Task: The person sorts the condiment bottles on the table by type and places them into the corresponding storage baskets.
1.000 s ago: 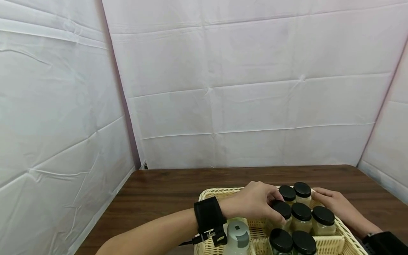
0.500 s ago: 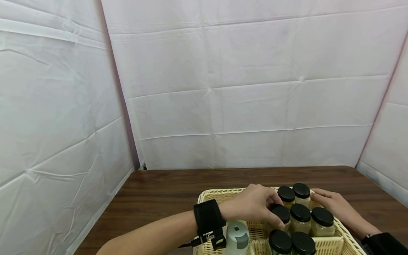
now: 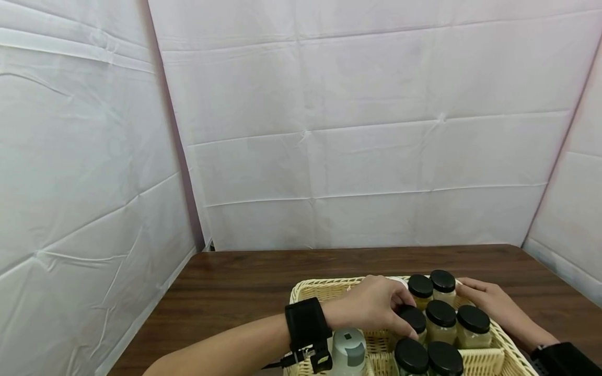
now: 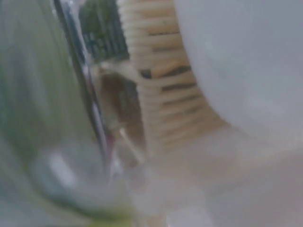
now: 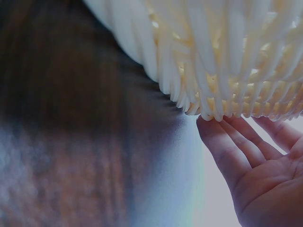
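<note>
palm-down, left hand (image 3: 373,305) grasping a black-lidded jar (image 3: 413,319) — right hand (image 3: 489,302) flat, released, against the basket (image 3: 324,288)

The left wrist view is blurred; the basket (image 3: 510,355) runs off the head view's bottom edge.

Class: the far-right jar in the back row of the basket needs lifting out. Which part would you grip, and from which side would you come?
Grip the black lid of that jar from straight above. It stands upright, with a neighbouring jar close on its left and the basket rim behind, so its sides are likely crowded. The right hand lies flat at the basket's outer side.
</note>
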A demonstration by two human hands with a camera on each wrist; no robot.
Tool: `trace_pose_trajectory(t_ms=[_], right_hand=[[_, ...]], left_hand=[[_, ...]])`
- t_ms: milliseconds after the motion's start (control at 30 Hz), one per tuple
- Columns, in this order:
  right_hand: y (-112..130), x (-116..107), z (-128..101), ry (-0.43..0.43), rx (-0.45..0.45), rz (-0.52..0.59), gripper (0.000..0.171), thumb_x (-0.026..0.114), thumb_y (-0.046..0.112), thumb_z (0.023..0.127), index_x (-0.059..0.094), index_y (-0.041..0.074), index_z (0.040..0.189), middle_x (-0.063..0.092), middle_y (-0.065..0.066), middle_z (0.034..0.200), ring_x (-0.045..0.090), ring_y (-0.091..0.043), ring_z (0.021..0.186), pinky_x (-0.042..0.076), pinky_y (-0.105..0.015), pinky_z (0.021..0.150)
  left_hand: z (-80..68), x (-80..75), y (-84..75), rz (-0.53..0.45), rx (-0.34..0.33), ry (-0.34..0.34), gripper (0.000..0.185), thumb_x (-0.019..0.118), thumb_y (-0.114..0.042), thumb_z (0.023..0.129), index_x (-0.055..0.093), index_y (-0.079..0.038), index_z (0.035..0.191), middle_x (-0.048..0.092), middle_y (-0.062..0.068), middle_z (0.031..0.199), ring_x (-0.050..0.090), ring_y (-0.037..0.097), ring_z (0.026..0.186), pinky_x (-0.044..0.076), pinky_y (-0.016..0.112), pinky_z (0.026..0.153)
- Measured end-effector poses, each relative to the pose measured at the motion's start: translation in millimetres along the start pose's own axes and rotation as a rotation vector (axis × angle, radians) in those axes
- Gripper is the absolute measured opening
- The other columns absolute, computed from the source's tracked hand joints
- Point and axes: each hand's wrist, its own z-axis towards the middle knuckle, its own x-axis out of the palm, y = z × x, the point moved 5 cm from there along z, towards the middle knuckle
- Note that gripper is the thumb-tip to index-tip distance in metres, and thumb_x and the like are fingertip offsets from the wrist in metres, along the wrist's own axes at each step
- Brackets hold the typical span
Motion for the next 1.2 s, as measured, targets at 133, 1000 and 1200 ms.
trace_pose_trajectory(t_ms=[133,1000,1200], right_hand=[[1,-1,0,0.004,0.005,0.007,0.078,0.038,0.049,0.116,0.026,-0.015,0.16,0.034,-0.043,0.157,0.036,-0.063,0.141,0.046,-0.065,0.104],[-4,-1,7,0.016,-0.008,-0.007,0.079,0.04,0.048,0.116,0.027,-0.017,0.158,0.034,-0.044,0.156,0.038,-0.064,0.139,0.047,-0.064,0.103],[-10,0,6,0.017,0.0,-0.02,0.078,0.039,0.047,0.116,0.028,-0.018,0.157,0.039,-0.043,0.154,0.04,-0.063,0.138,0.048,-0.063,0.102]], left_hand=[[1.4,-1.4,1.4,-0.006,-0.009,-0.015,0.034,0.089,-0.013,0.088,0.074,-0.006,0.118,0.068,-0.012,0.092,0.061,-0.004,0.083,0.05,0.015,0.082],[-25.9,-51.0,4.5,0.276,0.126,-0.286,0.032,0.061,-0.028,0.111,0.067,-0.009,0.136,0.072,0.003,0.129,0.068,0.007,0.113,0.049,0.019,0.098],[-32.9,-71.6,8.9,0.479,0.105,-0.365,0.048,0.053,-0.038,0.114,0.06,-0.005,0.147,0.067,0.009,0.142,0.063,0.019,0.13,0.047,0.031,0.109]])
